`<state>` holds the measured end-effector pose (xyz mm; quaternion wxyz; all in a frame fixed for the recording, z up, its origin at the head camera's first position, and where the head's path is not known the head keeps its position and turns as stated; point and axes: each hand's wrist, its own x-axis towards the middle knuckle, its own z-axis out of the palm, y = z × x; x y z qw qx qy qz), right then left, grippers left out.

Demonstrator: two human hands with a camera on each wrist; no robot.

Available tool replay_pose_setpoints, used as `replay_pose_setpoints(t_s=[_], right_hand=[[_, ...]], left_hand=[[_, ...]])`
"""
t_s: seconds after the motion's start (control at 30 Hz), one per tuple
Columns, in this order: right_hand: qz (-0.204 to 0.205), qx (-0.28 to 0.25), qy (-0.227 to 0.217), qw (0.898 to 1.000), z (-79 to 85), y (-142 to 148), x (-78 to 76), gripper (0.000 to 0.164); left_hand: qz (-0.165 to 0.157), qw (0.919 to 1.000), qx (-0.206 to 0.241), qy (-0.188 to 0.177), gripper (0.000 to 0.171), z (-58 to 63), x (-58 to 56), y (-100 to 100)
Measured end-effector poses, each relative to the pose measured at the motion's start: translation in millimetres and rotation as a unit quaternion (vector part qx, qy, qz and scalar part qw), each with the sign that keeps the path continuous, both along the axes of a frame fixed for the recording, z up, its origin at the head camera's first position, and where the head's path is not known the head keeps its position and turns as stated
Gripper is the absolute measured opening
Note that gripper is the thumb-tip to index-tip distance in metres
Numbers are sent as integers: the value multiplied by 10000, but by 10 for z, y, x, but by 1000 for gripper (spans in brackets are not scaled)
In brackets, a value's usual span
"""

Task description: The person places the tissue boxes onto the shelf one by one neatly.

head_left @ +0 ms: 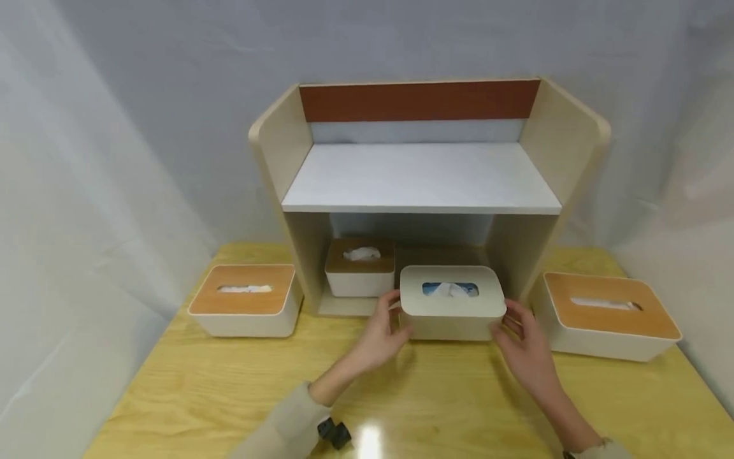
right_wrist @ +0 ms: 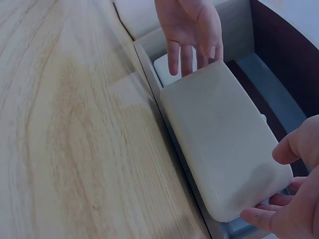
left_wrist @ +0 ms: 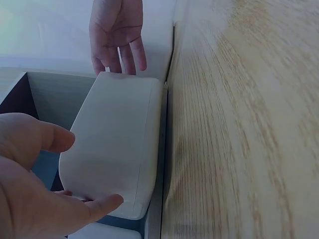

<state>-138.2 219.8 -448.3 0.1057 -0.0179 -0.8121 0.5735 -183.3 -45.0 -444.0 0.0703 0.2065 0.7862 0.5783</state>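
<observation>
An all-white tissue box [head_left: 453, 328] with a tissue in its oval slot is at the front of the shelf unit's lower compartment. My left hand [head_left: 381, 335] holds its left end, and my right hand [head_left: 527, 350] grips the right end. Thumb and fingers of the left hand [left_wrist: 45, 184] bracket the box end in the left wrist view. From the right wrist, the box's long side [right_wrist: 224, 139] shows between both hands. Left of it, a smaller tissue box [head_left: 361, 284] with a wooden lid stands inside the compartment.
The shelf unit [head_left: 421, 175] has a white upper board and pale side panels. Wooden-lidded tissue boxes stand outside it, one at the left [head_left: 246, 325] and one at the right [head_left: 608, 344]. A wooden table [head_left: 436, 395] extends in front; pale cloth [head_left: 401, 44] hangs behind.
</observation>
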Motion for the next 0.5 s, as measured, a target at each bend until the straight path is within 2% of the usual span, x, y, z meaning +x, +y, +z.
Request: replay_pose_setpoints(t_s=[0.2,0.37,0.5], right_hand=[[393,290,-409,9980,49,-12,-55,67],[473,308,-233,9981,47,-24,-114,69],[401,360,-253,9982,46,-16,-136,69]], left_hand=[[-103,9998,-143,-6,79,-14,-76,-20],[-252,9994,-215,-26,85,-33,-131,1],[-319,9986,-388,-160,88,-18,-157,25]])
